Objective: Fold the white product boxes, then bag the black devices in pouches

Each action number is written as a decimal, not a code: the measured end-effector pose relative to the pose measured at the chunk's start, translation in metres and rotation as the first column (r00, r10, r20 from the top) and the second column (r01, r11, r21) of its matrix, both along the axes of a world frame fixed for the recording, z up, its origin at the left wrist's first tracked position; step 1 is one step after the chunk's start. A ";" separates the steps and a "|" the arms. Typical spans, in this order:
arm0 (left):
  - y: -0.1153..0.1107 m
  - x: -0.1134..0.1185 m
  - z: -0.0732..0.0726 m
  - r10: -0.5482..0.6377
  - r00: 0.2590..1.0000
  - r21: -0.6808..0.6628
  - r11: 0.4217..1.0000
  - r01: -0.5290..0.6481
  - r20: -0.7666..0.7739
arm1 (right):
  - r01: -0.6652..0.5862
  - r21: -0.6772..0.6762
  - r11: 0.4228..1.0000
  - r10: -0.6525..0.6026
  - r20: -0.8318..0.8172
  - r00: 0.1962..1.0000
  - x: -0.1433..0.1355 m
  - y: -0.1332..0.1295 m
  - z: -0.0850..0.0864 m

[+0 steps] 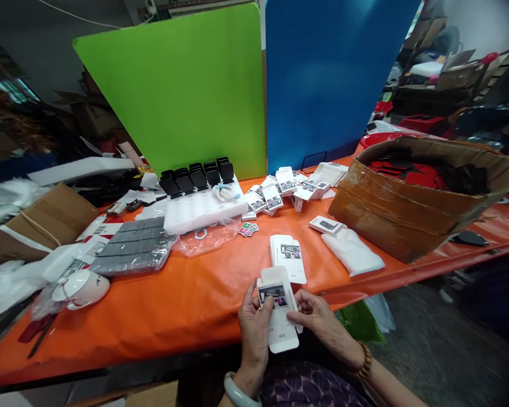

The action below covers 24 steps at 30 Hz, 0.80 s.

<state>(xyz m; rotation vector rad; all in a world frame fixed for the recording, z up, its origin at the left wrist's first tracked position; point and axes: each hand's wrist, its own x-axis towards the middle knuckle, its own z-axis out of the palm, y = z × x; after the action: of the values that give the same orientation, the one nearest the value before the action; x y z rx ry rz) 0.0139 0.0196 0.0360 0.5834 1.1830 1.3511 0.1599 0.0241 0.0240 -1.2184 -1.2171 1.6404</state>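
A flat white printed carton (283, 333) with open end flaps is held over the table's front edge. My left hand (254, 322) grips its left side, the thumb lying across the printed picture. On the right edge, the fingers of my right hand (316, 319) pinch the carton's side panel. Just beyond lies a stack of similar flat cartons (292, 257) on the orange table cover (212, 294). Farther back is a heap of small white printed boxes (271, 195). One more box (327, 224) rests against a white plastic packet (356, 254).
A large cardboard box (365, 209) holding red and black pieces stands at right. White foam (203, 212) carries several black parts at back left. A white mug (85, 288) lies at left near a grey wrapped bundle (131, 246). Green (186, 90) and blue (322, 79) panels rise behind.
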 end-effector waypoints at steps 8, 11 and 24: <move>-0.025 -0.007 -0.019 -0.229 0.956 -0.030 0.973 0.228 -0.185 | 0.024 0.199 0.980 -0.053 0.138 0.989 0.010 -0.028 -0.024; -0.033 -0.011 -0.030 -0.341 0.924 -0.130 0.938 0.322 -0.171 | 0.002 0.159 0.987 -0.033 0.192 0.981 0.014 -0.042 -0.030; -0.011 -0.011 -0.040 -0.390 0.872 -0.130 0.921 0.368 -0.296 | 0.211 -0.045 0.976 -0.210 0.032 0.977 -0.003 -0.029 -0.034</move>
<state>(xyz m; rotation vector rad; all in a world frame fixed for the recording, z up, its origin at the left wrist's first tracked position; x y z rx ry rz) 0.0025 0.0087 -0.0037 0.9566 1.2833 0.8957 0.1570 -0.0047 -0.0098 -1.3549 -1.0308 1.5087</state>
